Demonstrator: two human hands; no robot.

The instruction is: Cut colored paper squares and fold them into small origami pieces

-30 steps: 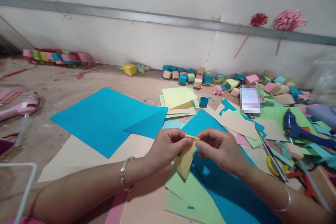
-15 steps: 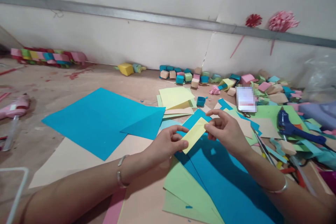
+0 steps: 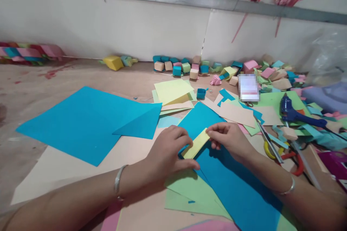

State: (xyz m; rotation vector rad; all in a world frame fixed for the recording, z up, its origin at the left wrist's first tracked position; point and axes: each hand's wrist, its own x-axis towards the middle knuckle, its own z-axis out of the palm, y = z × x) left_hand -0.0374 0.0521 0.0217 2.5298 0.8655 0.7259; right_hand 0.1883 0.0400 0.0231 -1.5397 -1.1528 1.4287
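A small folded strip of yellow paper (image 3: 195, 144) slants between my two hands, above a long blue sheet (image 3: 230, 177). My right hand (image 3: 230, 138) pinches its upper right end between thumb and fingers. Around the lower left end is my left hand (image 3: 175, 149), its thumb stretched out and apart from the curled fingers. Those fingers are close to the strip's left edge; whether they press on it I cannot tell. Light green sheets (image 3: 195, 195) lie partly under the blue one. Another large blue sheet (image 3: 89, 124) is spread out to the left.
Scissors (image 3: 268, 142) and a blue glue gun (image 3: 295, 112) lie at the right among paper scraps. A stack of pale yellow paper (image 3: 173, 92) is behind my hands. Small paper boxes (image 3: 177, 70) line the wall. A blurred-out phone-like rectangle (image 3: 248, 87) stands near them.
The yellow strip looks narrower, folded along its length. My left thumb has come off it and spread out. The view has tilted down and shifted right.
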